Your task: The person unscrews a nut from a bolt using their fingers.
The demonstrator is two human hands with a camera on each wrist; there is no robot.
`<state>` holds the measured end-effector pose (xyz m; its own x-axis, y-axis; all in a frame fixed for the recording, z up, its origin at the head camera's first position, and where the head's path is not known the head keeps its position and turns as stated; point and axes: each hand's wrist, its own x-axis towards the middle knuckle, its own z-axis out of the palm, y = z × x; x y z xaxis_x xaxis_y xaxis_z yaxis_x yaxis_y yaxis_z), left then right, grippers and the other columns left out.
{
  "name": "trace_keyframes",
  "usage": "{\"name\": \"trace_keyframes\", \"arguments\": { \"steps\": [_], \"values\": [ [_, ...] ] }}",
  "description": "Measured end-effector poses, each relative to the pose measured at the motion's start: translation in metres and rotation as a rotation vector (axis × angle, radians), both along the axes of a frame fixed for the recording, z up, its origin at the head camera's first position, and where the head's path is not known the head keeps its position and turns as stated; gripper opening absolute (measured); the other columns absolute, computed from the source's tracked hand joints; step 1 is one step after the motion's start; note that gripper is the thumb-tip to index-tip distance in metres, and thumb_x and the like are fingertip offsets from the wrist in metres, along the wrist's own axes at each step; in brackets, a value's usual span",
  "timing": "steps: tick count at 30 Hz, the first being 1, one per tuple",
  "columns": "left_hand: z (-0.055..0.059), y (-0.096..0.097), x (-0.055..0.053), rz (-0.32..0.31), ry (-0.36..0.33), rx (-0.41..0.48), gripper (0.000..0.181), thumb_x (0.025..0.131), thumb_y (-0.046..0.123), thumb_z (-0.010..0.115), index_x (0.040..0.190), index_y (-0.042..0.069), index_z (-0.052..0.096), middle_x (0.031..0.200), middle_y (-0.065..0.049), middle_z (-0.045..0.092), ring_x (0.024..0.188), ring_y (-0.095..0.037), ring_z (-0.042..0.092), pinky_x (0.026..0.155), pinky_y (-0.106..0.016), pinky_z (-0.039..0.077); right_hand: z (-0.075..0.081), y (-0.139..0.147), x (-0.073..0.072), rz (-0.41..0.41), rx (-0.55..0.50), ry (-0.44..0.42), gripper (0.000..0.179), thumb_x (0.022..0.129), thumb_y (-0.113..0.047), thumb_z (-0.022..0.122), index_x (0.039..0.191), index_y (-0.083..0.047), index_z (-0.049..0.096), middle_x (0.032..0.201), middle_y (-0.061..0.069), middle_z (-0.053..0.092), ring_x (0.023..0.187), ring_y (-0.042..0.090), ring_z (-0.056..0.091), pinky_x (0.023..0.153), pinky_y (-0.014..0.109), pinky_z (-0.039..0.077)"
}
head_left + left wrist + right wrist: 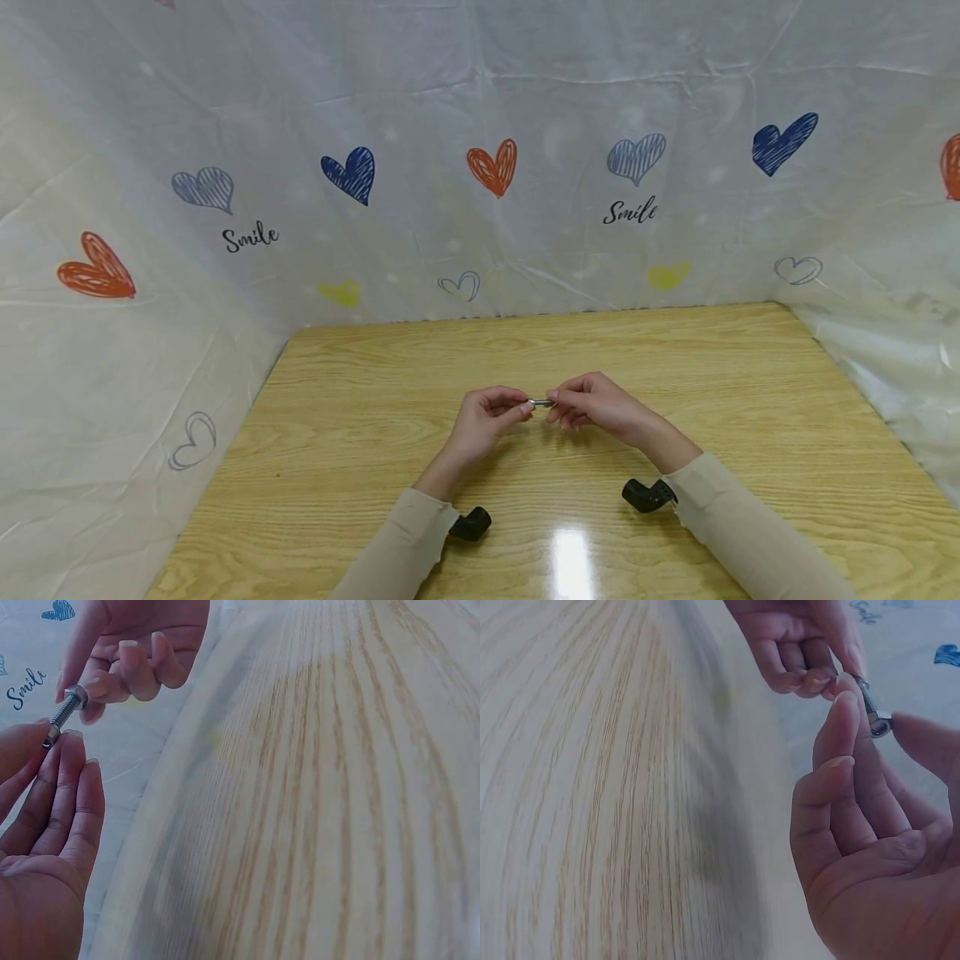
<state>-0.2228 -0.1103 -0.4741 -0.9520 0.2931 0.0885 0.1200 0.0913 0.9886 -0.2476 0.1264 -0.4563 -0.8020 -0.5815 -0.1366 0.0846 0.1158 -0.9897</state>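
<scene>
A small silver bolt (63, 714) is held up between both hands above the table, its threaded shank showing. My left hand (483, 421) pinches one end of it between thumb and fingertips, which partly hide that end. At the other end sits a hexagonal metal nut (880, 724), with a round opening facing the right wrist camera. My right hand (603, 408) has its thumb and index finger at the nut's sides, pinching it. The other fingers of the right hand are loosely bent and hold nothing.
Beneath the hands lies a light wood-grain table (360, 467). White sheeting (420, 233) printed with hearts and "Smile" hangs along the back and both sides. A black curved mount (471, 524) sits at the left wrist, another black mount (647, 496) at the right.
</scene>
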Motion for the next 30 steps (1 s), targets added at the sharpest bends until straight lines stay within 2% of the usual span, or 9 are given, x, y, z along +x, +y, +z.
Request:
{"name": "trace_keyframes", "arguments": {
  "steps": [3,10,17,25,30],
  "values": [
    [-0.0003,-0.0003,0.0002,0.0,0.005,0.001,0.019,0.097,0.006,0.071,0.112,-0.005,0.073,0.106,-0.02,0.073,0.101,-0.042,0.071,0.09,-0.051,0.06,-0.0004,-0.0002,0.0003,0.004,-0.017,0.004,0.04,0.107,-0.02,0.057,0.124,0.016,0.061,0.094,0.008,0.075,0.075,0.015,0.066,0.069,0.031,0.058],
    [-0.0002,-0.0008,0.0003,0.003,0.002,-0.004,0.018,0.097,0.007,0.071,0.112,-0.004,0.073,0.106,-0.017,0.073,0.1,-0.04,0.071,0.089,-0.051,0.06,-0.0024,0.0016,-0.0006,0.01,-0.029,0.006,0.032,0.105,-0.018,0.062,0.124,0.007,0.064,0.104,0.015,0.074,0.081,0.021,0.067,0.069,0.03,0.056],
    [-0.0012,-0.0001,0.0,0.002,0.003,0.004,0.019,0.097,0.007,0.072,0.111,-0.005,0.073,0.105,-0.02,0.074,0.099,-0.037,0.072,0.09,-0.05,0.06,-0.003,0.0009,-0.0005,0.014,-0.031,-0.009,0.042,0.107,-0.022,0.057,0.122,0.017,0.061,0.098,0.018,0.075,0.077,0.016,0.068,0.067,0.027,0.055],
    [-0.0019,0.0,0.0003,0.008,-0.007,0.005,0.019,0.097,0.008,0.073,0.111,-0.004,0.073,0.104,-0.019,0.074,0.102,-0.045,0.069,0.089,-0.05,0.06,-0.0034,-0.0001,-0.0001,0.028,-0.072,-0.009,0.039,0.105,-0.015,0.061,0.125,0.018,0.058,0.102,0.021,0.073,0.078,0.016,0.068,0.069,0.029,0.057],
    [-0.0011,-0.0001,0.0007,0.011,-0.008,0.002,0.019,0.097,0.008,0.072,0.111,-0.005,0.073,0.104,-0.019,0.073,0.101,-0.045,0.07,0.089,-0.05,0.06,-0.0032,0.0015,-0.0001,0.026,-0.076,-0.008,0.029,0.105,-0.011,0.06,0.124,0.011,0.061,0.105,0.02,0.073,0.08,0.018,0.067,0.07,0.031,0.057]
  ]
}}
